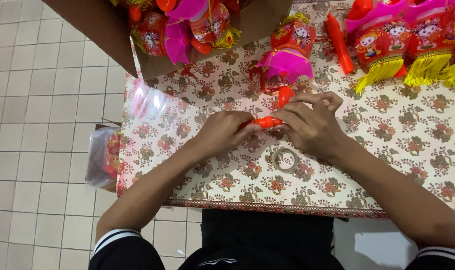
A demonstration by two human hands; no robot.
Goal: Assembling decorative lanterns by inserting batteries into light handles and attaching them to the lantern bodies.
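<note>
My left hand point(222, 132) and my right hand point(311, 126) meet over a table with a flowered cloth point(387, 150). Both grip a small orange plastic handle point(267, 122) between their fingertips. Just beyond the hands lies a red and pink toy lantern point(289, 55) with a pink fan-shaped part and an orange piece point(285, 95) at its near end, next to my right fingers. A roll of clear tape point(285, 159) lies on the cloth under my right wrist.
An open cardboard box point(152, 30) with several lanterns stands at the table's far left. Finished lanterns with yellow fringes point(387, 45) and an orange stick point(340, 45) lie at the far right. A plastic bag point(103, 157) hangs at the left edge above a tiled floor point(32, 125).
</note>
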